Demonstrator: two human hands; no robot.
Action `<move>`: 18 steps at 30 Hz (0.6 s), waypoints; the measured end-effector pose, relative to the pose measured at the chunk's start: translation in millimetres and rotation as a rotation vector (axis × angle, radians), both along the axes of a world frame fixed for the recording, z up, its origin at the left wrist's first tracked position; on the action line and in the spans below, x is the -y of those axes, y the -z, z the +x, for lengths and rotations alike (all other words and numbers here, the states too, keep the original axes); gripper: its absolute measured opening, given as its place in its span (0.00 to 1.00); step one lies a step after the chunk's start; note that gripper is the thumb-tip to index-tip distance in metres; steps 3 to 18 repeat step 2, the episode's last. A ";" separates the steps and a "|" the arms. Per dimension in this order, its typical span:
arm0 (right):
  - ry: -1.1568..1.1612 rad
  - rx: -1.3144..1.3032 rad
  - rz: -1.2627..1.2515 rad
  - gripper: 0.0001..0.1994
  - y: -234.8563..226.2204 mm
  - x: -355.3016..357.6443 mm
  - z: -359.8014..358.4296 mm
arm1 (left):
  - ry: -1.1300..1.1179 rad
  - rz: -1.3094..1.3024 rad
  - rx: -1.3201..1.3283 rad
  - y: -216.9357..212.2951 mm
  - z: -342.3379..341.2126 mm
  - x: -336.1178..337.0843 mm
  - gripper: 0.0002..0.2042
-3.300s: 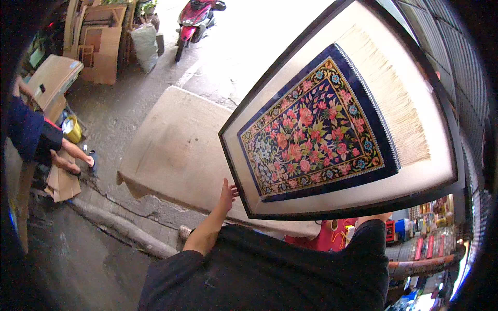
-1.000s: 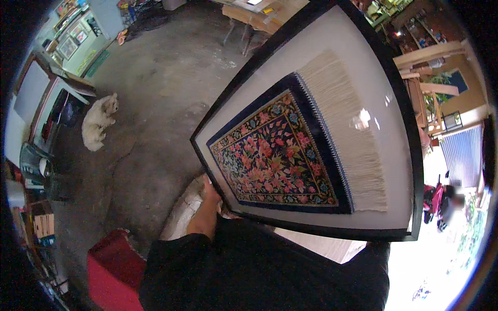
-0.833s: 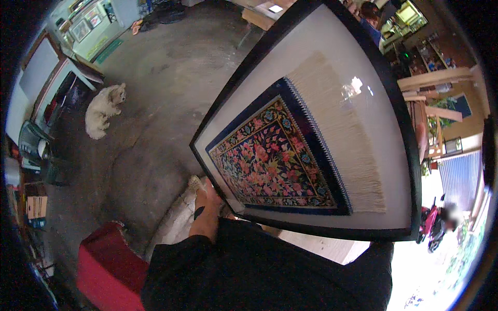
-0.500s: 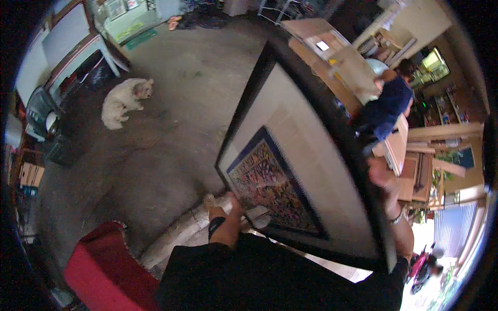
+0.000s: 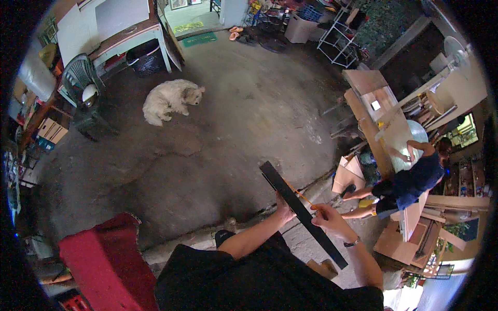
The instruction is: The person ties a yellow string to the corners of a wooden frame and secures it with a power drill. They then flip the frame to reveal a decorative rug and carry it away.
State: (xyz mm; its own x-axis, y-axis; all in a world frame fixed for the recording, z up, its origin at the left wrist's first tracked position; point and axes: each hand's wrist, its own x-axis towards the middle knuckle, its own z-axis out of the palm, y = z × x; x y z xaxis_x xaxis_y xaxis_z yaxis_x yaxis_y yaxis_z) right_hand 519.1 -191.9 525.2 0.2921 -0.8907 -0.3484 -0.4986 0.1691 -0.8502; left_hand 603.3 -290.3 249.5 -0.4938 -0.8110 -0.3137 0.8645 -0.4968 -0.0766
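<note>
A framed picture (image 5: 306,217), black-edged, is turned so that only its long narrow edge faces me. My left hand (image 5: 284,208) is closed on its left side, the fingers partly hidden. On the other side, my right hand (image 5: 328,222) has its fingers pinched at the end of a thin orange cord-like strip (image 5: 299,192), close against the frame. The strip slants from the frame's back to those fingertips; whether it is a cord or a stick, I cannot tell. The picture face is out of sight.
A curled-up pale dog (image 5: 168,101) lies on the concrete floor (image 5: 233,129). A red cloth (image 5: 106,262) is at lower left. To the right, another person (image 5: 415,179) bends over a wooden workbench (image 5: 381,111). Wooden boards (image 5: 347,173) lean beside it; a green chair (image 5: 80,80) stands left.
The framed picture has turned from showing its face to edge-on and is lower. My right hand has moved from its upper edge to the orange strip. My view has shifted rightward.
</note>
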 end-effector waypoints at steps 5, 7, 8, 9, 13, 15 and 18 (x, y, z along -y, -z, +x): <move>-0.022 -0.117 0.038 0.26 1.9 39.6 6.5 | -0.005 -0.030 -0.053 18.1 5.3 35.4 0.37; -0.022 -0.117 0.038 0.26 1.9 39.6 6.5 | -0.005 -0.030 -0.053 18.1 5.3 35.4 0.37; -0.022 -0.117 0.038 0.26 1.9 39.6 6.5 | -0.005 -0.030 -0.053 18.1 5.3 35.4 0.37; -0.022 -0.117 0.038 0.26 1.9 39.6 6.5 | -0.005 -0.030 -0.053 18.1 5.3 35.4 0.37; -0.022 -0.117 0.038 0.26 1.9 39.6 6.5 | -0.005 -0.030 -0.053 18.1 5.3 35.4 0.37; -0.022 -0.117 0.038 0.26 1.9 39.6 6.5 | -0.005 -0.030 -0.053 18.1 5.3 35.4 0.37; -0.022 -0.117 0.038 0.26 1.9 39.6 6.5 | -0.005 -0.030 -0.053 18.1 5.3 35.4 0.37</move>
